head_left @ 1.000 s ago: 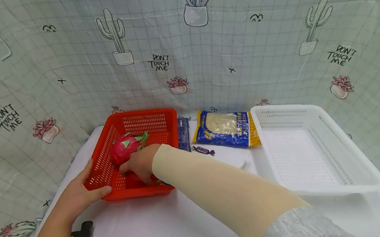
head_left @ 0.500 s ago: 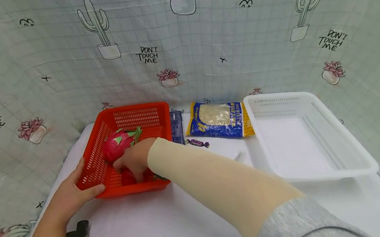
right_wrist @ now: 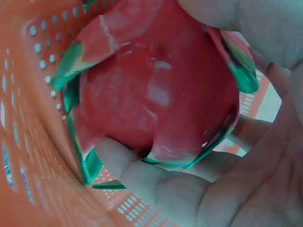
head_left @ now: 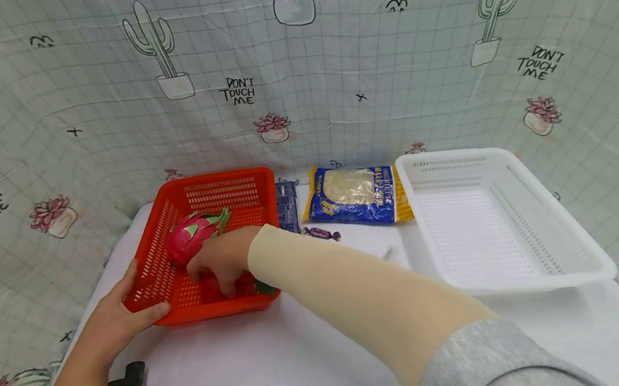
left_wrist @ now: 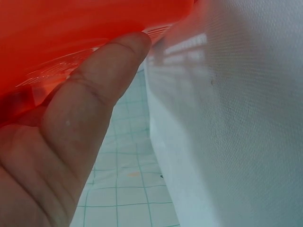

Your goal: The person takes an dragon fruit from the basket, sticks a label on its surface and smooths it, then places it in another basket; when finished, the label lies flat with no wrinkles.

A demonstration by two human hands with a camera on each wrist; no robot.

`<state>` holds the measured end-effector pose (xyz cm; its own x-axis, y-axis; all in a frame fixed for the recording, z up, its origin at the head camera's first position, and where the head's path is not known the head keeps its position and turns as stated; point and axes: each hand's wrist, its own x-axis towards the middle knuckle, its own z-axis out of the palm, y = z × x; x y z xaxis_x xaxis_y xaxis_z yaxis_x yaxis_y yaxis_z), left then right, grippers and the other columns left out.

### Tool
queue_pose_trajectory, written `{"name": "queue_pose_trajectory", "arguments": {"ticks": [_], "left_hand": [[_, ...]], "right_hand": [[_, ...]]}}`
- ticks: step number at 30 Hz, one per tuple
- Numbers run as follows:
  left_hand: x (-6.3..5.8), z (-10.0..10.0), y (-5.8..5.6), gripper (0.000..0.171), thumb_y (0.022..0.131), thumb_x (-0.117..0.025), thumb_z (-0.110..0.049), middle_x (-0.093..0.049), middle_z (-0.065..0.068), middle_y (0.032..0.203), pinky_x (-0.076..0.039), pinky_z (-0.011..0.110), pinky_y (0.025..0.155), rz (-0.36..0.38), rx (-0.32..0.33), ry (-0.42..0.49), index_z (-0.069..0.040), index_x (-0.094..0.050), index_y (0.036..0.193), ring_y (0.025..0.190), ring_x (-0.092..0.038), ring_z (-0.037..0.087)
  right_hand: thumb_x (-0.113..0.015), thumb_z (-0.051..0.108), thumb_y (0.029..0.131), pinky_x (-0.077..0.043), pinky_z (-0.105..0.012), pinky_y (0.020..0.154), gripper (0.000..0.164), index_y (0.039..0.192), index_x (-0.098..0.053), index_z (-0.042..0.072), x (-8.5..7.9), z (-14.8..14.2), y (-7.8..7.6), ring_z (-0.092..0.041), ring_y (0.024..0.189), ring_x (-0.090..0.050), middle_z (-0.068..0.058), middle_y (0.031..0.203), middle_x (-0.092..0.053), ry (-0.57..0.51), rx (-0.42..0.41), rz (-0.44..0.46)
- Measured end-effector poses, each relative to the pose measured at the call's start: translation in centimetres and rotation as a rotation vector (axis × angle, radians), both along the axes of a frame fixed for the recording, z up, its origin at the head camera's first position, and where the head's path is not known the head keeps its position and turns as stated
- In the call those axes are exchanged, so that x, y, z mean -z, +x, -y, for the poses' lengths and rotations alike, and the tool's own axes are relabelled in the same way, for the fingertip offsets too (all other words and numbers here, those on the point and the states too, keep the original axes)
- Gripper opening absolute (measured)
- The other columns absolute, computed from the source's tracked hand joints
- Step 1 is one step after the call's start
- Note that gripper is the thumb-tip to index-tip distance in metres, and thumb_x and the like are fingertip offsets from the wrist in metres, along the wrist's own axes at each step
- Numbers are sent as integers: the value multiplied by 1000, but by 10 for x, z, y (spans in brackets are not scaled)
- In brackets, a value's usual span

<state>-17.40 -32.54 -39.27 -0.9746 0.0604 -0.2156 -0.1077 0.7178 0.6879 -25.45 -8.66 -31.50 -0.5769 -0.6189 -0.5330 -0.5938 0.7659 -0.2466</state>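
Note:
A red perforated plastic basket (head_left: 256, 217) sits on the left of the white table. My left hand (head_left: 116, 319) grips its near left corner, the thumb along the front side and the fingers at the left wall. In the left wrist view the thumb (left_wrist: 90, 99) presses the basket's red side (left_wrist: 75, 23). My right hand (head_left: 224, 261) reaches inside. The right wrist view shows its fingers curled round a red dragon fruit (right_wrist: 151, 90) with green-tipped scales, close to the basket wall. Another dragon fruit (head_left: 188, 240), pink with green leaves, lies just beyond that hand.
Right of the basket lies a dark blue packet (head_left: 287, 206), partly hidden. A purple-wrapped candy (head_left: 322, 233) and a blue and yellow food bag (head_left: 354, 195) lie near it. A white perforated basket (head_left: 469, 230) stands on the right. A patterned cloth (head_left: 356, 61) hangs behind.
The head view has shifted, so everything sits slightly higher and further left in it. Both hands keep their places at the red basket; the right hand moves only slightly.

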Motion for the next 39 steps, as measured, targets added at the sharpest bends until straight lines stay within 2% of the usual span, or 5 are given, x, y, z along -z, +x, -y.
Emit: {"name": "queue_pose_trajectory", "arguments": {"ticks": [5,13,25,31,39], "left_hand": [[0,0,0,119,93,-74,-57,-11,39,171,-46,73,110,3,3,-24,-22,11,169,147,-25,61],[-5,-3,-2,121,93,-73,-60,-7,39,171,-42,78,110,38,-4,-47,-24,15,167,147,-21,63],[-9,-5,-1,119,95,-69,-62,-3,42,169,-41,79,109,68,-1,-94,-22,18,166,147,-17,65],[-10,-6,0,118,96,-69,-61,-2,43,168,-45,78,107,94,-24,-91,-24,20,164,146,-15,66],[-10,-6,-1,116,98,-67,-60,0,43,169,-42,79,108,106,-6,-52,-24,21,164,145,-16,65]], "right_hand": [[-95,21,81,-62,-24,83,68,137,-63,40,-1,-11,-4,-10,127,-45,11,140,-55,-131,6,-6],[-91,19,84,-61,-24,91,69,141,-59,42,-38,-39,5,-13,137,-42,6,158,-40,-276,17,-95],[-84,27,87,-58,-30,96,67,147,-60,45,-81,-124,33,-23,141,-41,2,157,-42,-447,91,-354],[-87,33,87,-58,-34,95,67,147,-60,45,-75,-173,57,-27,140,-38,-1,157,-43,-509,165,-452],[-89,33,84,-62,-40,93,66,143,-64,46,-44,-220,97,-27,142,-37,-2,153,-46,-510,282,-514]]}}
